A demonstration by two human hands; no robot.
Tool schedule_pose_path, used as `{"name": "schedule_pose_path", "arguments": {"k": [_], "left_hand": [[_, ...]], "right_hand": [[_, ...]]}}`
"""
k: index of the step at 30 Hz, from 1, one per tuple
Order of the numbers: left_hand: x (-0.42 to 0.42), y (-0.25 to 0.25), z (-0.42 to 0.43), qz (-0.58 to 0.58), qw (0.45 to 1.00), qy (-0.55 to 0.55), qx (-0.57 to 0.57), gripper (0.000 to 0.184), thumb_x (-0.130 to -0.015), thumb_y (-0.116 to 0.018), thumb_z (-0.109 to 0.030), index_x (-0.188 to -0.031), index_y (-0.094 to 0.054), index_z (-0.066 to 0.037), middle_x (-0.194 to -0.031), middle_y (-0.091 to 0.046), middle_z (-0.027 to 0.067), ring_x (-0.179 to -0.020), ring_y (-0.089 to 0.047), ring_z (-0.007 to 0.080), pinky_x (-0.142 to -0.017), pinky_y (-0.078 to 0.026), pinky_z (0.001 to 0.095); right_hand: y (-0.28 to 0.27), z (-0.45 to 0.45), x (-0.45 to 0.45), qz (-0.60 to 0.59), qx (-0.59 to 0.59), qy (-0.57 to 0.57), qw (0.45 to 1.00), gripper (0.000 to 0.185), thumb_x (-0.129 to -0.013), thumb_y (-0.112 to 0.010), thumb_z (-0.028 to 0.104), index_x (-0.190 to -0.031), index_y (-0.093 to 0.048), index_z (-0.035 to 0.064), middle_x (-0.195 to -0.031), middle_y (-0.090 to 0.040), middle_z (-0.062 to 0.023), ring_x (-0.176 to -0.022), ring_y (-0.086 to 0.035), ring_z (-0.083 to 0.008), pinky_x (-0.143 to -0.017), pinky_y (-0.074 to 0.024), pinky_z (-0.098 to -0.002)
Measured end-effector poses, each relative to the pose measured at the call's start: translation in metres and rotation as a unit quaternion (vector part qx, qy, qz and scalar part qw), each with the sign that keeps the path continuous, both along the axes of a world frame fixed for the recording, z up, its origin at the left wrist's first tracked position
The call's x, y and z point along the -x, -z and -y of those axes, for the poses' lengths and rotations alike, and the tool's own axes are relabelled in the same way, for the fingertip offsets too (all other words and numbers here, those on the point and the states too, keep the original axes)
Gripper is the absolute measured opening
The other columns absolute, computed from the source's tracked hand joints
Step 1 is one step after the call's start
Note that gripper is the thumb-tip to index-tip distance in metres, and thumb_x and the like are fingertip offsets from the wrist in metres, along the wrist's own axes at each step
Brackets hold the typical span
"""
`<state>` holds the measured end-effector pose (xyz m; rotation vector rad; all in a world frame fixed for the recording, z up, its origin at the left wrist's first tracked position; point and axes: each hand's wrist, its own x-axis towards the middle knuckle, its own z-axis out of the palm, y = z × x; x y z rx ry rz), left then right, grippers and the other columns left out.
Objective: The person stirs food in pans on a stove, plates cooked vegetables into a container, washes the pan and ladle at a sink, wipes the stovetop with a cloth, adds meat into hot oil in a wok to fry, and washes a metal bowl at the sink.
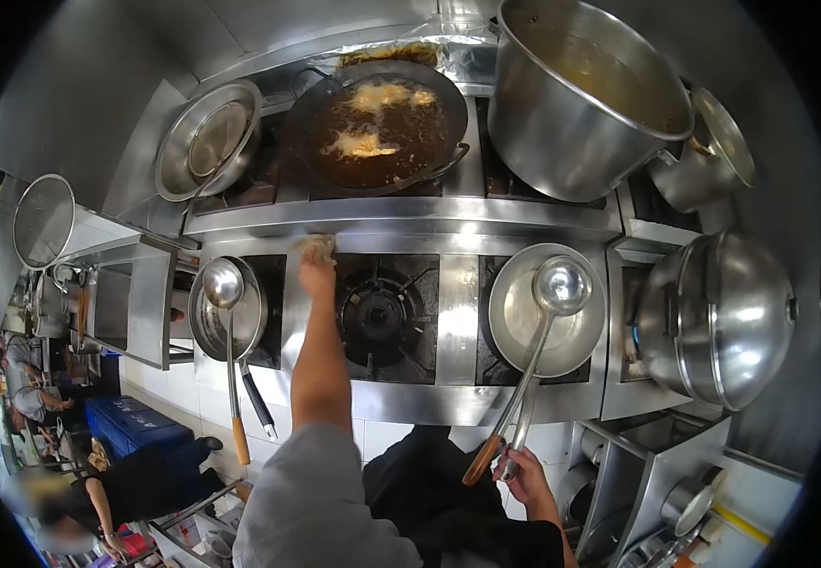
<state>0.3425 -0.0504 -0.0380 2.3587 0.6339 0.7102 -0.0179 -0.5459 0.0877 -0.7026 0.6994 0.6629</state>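
The left hand (pixel 316 273) is closed on a cloth (pixel 323 247) at the stovetop's (pixel 458 284) raised back edge. The right hand (pixel 527 478) grips a pan handle (pixel 524 417) past the front edge.

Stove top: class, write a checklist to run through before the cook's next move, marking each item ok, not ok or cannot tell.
1. Left hand holding the cloth: ok.
2. Right hand gripping the right pan by its handle: ok.
3. Ladle resting in that pan: ok.
4. Left pan handle inside the stove's front edge: not ok.
5. Food in the wok cooked through: cannot tell.
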Motion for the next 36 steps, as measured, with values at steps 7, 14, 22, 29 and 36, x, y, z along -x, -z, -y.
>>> {"name": "schedule_pose_path", "arguments": {"k": [7, 14, 22, 29, 36], "left_hand": [[-0.05, -0.031, 0.287, 0.018, 0.906, 0.423, -0.022, 0.034, -0.078, -0.058, 0.001, -0.106, -0.073, -0.011, -0.106, -0.071, 0.013, -0.101, -0.067, 0.0332, -0.091, -0.053, 0.0409], [-0.019, -0.05, 0.24, -0.021, 0.847, 0.532, -0.005, 0.038, -0.078, -0.054, 0.009, -0.108, -0.073, -0.006, -0.113, -0.071, 0.0147, -0.105, -0.067, 0.0308, -0.095, -0.053, 0.0379], [0.207, -0.039, 0.216, -0.122, 0.75, 0.635, -0.139, 0.041, -0.078, -0.061, -0.008, -0.118, -0.068, -0.014, -0.116, -0.068, 0.0095, -0.117, -0.06, 0.0273, -0.111, -0.036, 0.0564], [-0.026, -0.028, 0.247, -0.02, 0.838, 0.416, -0.352, 0.036, -0.089, -0.053, -0.013, -0.123, -0.064, -0.012, -0.124, -0.065, 0.0134, -0.119, -0.057, 0.0331, -0.104, -0.041, 0.0483], [0.267, -0.061, 0.245, -0.086, 0.862, 0.497, -0.048, 0.032, -0.083, -0.053, 0.002, -0.112, -0.068, 0.0, -0.114, -0.067, 0.0186, -0.105, -0.062, 0.0375, -0.094, -0.049, 0.0426]], "right_hand": [[-0.011, -0.01, -0.028, -0.001, 0.073, -0.009, 0.997, 0.021, -0.097, -0.064, 0.025, -0.094, -0.051, 0.0095, -0.066, -0.05, -0.0026, -0.052, -0.054, -0.0176, -0.051, -0.0494, -0.0347], [-0.019, 0.024, -0.002, 0.038, 0.112, -0.032, 0.993, 0.026, -0.097, -0.066, 0.025, -0.088, -0.045, 0.0126, -0.059, -0.04, 0.0022, -0.04, -0.036, -0.0086, -0.036, -0.0339, -0.0266], [-0.047, 0.087, 0.064, 0.012, 0.23, -0.06, 0.971, 0.019, -0.093, -0.065, 0.012, -0.085, -0.049, 0.0065, -0.057, -0.051, -0.0034, -0.039, -0.049, -0.0149, -0.036, -0.0395, -0.0302], [-0.046, 0.091, 0.139, -0.029, 0.187, 0.007, 0.982, 0.019, -0.094, -0.065, 0.012, -0.086, -0.049, 0.0078, -0.056, -0.049, -0.0014, -0.038, -0.048, -0.014, -0.034, -0.039, -0.0296], [-0.052, 0.109, 0.192, -0.038, 0.256, 0.008, 0.966, 0.023, -0.093, -0.068, 0.017, -0.088, -0.048, 0.0085, -0.057, -0.048, -0.0013, -0.039, -0.048, -0.0137, -0.035, -0.0391, -0.03]]}}
